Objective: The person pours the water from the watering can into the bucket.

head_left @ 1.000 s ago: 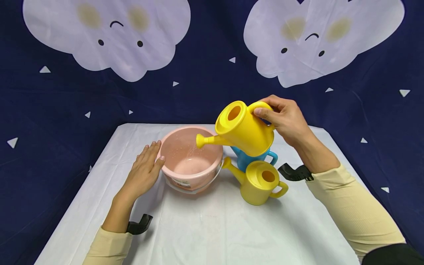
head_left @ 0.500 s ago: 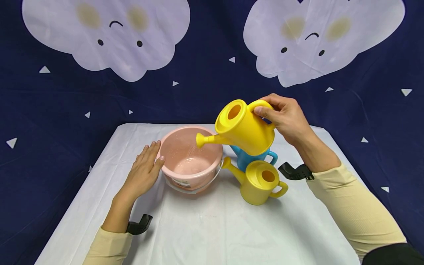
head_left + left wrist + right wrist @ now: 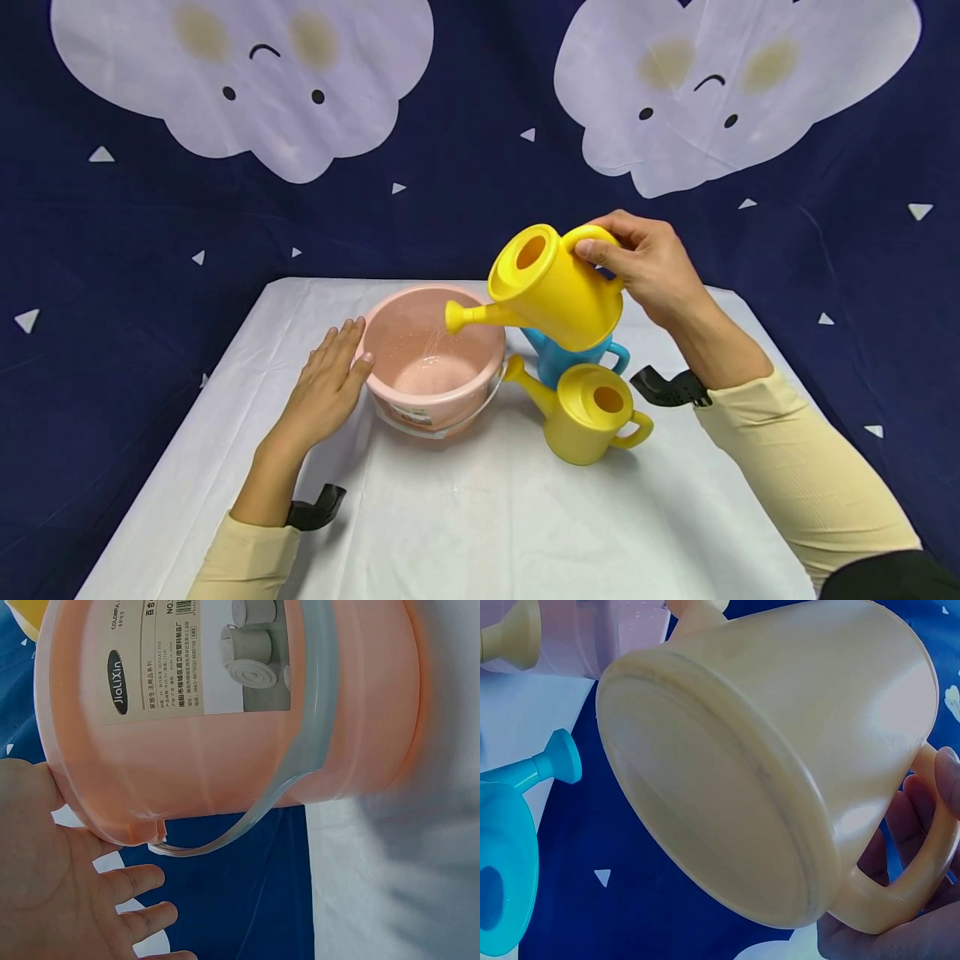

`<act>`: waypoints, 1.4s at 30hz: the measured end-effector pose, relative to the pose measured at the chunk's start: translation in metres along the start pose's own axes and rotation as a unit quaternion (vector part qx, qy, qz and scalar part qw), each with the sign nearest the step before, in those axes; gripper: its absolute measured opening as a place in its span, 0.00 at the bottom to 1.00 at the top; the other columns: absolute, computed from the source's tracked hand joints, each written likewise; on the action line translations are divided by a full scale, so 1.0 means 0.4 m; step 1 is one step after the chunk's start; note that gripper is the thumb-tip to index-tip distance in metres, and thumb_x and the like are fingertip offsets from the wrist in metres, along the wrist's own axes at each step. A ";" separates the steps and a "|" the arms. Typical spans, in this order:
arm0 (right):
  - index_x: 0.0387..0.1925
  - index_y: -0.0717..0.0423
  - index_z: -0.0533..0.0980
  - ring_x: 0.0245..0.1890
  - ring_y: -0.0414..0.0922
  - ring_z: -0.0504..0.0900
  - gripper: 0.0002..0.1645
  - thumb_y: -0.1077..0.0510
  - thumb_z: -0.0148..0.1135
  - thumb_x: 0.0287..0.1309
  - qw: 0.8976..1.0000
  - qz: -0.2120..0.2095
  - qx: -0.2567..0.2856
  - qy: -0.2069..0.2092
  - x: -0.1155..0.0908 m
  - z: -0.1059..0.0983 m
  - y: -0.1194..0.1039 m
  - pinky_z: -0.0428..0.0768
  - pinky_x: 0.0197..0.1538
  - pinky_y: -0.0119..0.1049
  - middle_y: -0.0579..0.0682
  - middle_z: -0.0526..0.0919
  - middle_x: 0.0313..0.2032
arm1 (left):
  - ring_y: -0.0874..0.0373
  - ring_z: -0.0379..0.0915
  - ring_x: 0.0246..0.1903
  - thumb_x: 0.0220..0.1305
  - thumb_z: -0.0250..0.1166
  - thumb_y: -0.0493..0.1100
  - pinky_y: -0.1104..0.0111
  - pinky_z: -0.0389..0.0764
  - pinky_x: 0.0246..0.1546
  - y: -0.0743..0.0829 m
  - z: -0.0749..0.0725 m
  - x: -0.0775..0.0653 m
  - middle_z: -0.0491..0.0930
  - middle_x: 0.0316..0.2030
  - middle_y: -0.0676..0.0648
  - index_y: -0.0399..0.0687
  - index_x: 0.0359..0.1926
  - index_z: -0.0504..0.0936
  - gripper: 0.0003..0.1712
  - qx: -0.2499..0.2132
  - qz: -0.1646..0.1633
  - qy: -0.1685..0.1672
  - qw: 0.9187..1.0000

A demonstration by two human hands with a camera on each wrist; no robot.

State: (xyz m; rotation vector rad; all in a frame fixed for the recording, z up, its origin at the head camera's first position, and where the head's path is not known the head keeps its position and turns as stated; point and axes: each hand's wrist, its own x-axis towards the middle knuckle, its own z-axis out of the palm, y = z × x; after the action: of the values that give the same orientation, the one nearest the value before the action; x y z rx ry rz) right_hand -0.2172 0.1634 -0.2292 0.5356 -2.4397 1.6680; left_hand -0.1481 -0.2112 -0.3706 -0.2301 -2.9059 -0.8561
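Note:
My right hand (image 3: pixel 651 265) grips the handle of a yellow watering can (image 3: pixel 558 287), tilted with its spout to the left. Thin streams of water fall from the spout's rose into a pink bucket (image 3: pixel 390 392). In the right wrist view, the can's round base (image 3: pixel 712 795) faces the camera and fingers curl through its handle. My left hand (image 3: pixel 322 383) rests against the bucket's left rim with its fingers straight. The left wrist view shows the thumb and forefinger at the rim of the bucket (image 3: pixel 187 761), the other fingers spread apart.
A second yellow watering can (image 3: pixel 581 417) stands right of the bucket, spout toward it. Behind it is a blue watering can (image 3: pixel 558 364), partly hidden by the raised one. The bucket's pale handle (image 3: pixel 319 697) hangs down its front. White cloth (image 3: pixel 480 533) covers the table; a dark-blue cloud-print backdrop rises behind.
Water streams from the spout have become clearer. My right hand has raised the watering can very slightly; my left hand stays at the bucket's rim.

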 end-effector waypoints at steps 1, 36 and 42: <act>0.40 0.57 0.81 0.36 0.45 0.77 0.15 0.51 0.66 0.55 1.000 0.001 0.000 0.000 0.000 0.000 0.000 0.80 0.33 0.29 0.43 0.81 0.33 | 0.40 0.32 0.74 0.73 0.35 0.61 0.39 0.38 0.69 0.000 0.000 0.000 0.43 0.75 0.40 0.52 0.75 0.42 0.36 0.000 0.001 0.001 1.000; 0.41 0.59 0.81 0.36 0.45 0.77 0.15 0.52 0.65 0.56 1.000 -0.012 -0.002 -0.008 0.002 -0.002 -0.004 0.80 0.35 0.28 0.45 0.80 0.33 | 0.40 0.31 0.74 0.73 0.36 0.60 0.38 0.38 0.69 0.005 -0.001 -0.001 0.42 0.75 0.40 0.52 0.75 0.42 0.36 0.000 0.002 -0.002 1.000; 0.41 0.57 0.81 0.36 0.45 0.77 0.16 0.50 0.65 0.56 1.000 -0.008 -0.011 -0.007 0.001 -0.002 -0.005 0.80 0.35 0.28 0.45 0.80 0.34 | 0.39 0.32 0.74 0.74 0.36 0.60 0.37 0.38 0.68 0.007 0.000 -0.001 0.42 0.75 0.41 0.52 0.75 0.42 0.36 0.000 0.000 -0.003 1.000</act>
State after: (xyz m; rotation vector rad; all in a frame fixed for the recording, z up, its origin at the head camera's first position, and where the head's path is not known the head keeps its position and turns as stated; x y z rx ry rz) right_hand -0.2169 0.1635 -0.2271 0.5631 -2.4542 1.6339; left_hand -0.1472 -0.2090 -0.3693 -0.2343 -2.9117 -0.8555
